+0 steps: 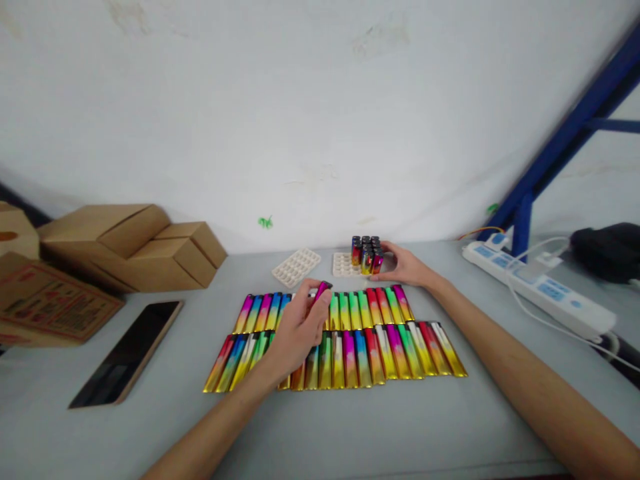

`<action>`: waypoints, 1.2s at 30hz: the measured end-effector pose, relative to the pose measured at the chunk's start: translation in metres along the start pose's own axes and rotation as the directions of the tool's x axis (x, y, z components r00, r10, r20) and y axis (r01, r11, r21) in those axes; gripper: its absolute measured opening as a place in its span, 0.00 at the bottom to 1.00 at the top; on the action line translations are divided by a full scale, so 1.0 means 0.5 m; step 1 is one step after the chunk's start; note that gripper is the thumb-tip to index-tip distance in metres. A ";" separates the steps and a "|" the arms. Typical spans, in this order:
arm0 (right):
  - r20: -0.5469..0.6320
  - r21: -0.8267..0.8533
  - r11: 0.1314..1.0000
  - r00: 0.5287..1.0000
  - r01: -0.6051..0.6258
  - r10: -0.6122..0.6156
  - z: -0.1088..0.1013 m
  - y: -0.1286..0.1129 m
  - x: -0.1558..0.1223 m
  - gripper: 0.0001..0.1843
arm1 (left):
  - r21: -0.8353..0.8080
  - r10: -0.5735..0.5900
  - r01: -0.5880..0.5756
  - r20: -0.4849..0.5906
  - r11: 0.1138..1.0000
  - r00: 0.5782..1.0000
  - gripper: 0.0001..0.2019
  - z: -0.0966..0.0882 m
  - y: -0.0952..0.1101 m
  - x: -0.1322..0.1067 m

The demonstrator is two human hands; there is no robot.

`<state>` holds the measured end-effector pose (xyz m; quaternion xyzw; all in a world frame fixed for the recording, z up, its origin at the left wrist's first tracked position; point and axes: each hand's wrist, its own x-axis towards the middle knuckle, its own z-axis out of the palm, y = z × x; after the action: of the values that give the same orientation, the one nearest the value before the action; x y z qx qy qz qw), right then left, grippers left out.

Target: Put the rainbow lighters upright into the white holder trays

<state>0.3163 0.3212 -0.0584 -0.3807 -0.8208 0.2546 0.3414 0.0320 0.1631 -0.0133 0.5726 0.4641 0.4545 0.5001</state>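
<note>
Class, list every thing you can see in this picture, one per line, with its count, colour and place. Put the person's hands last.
lying lighters: two rows, exact count unclear, rainbow colours with gold ends, middle of the table
upright lighters: one cluster, dark tops, on the right-hand tray
trays: two, white, behind the rows
phone: one, black, left of the rows
cardboard boxes: several, brown, far left
power strip: one, white and blue, right side
metal frame: one, blue, right, against the wall
table: one, grey
left hand: holds a pink lighter over the rows
right hand: cupped against the upright lighters
</note>
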 end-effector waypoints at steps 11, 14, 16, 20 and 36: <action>-0.040 0.120 0.988 0.994 0.102 -0.098 0.009 0.013 0.007 0.51 | 0.180 0.266 -0.258 -0.021 0.949 0.964 0.14 -0.003 0.051 0.137; -0.069 0.105 0.991 0.995 0.083 -0.076 0.014 0.022 0.011 0.52 | 0.270 0.316 -0.302 -0.008 0.914 0.949 0.15 0.002 0.045 0.197; -0.082 0.099 0.992 0.994 0.082 -0.074 0.016 0.026 0.012 0.52 | 0.297 0.321 -0.304 -0.010 0.905 0.947 0.17 0.012 0.030 0.225; -0.085 0.080 0.993 0.993 0.083 -0.076 0.013 0.022 0.012 0.52 | 0.355 0.332 -0.307 -0.010 0.883 0.943 0.16 0.033 -0.002 0.251; -0.080 0.125 0.987 0.993 0.101 -0.091 0.010 0.017 0.012 0.50 | 0.475 0.330 -0.356 0.142 0.805 0.933 0.15 0.017 -0.022 0.292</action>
<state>0.3137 0.3304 -0.0651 -0.3271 -0.8067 0.2761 0.4075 0.0623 0.3068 -0.0166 0.7669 0.4402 0.3886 0.2590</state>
